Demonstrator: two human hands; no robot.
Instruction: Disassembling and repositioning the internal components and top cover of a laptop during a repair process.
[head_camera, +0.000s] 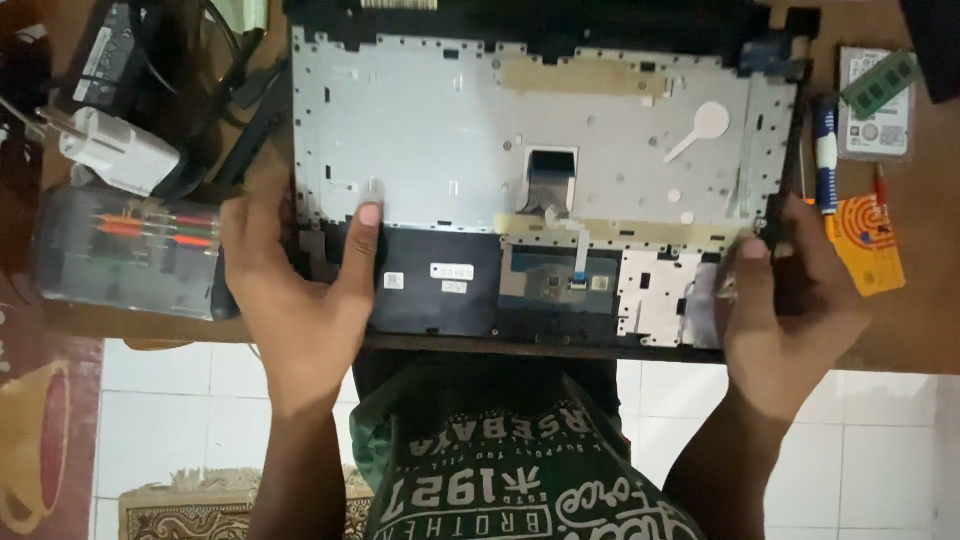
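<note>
A brown tabletop (920, 330) carries an opened laptop shell (540, 170) lying inside-up, its grey metal keyboard backing facing the camera and a dark palm-rest strip along the near edge. The shell looks stiff but thin and light, likely to flex if lifted by one corner, so the two side edges seem the safest places to hold; the thin ribbon cable (572, 235) near the middle looks fragile. The left hand (295, 275) clasps the left near corner, thumb pressed flat on the metal plate. The right hand (790, 300) grips the right edge, fingers curled round it. Left sits a clear box of screwdrivers (125, 250); right, a bare drive (876, 120), an orange card (870, 245), a blue-handled tool (825, 150).
</note>
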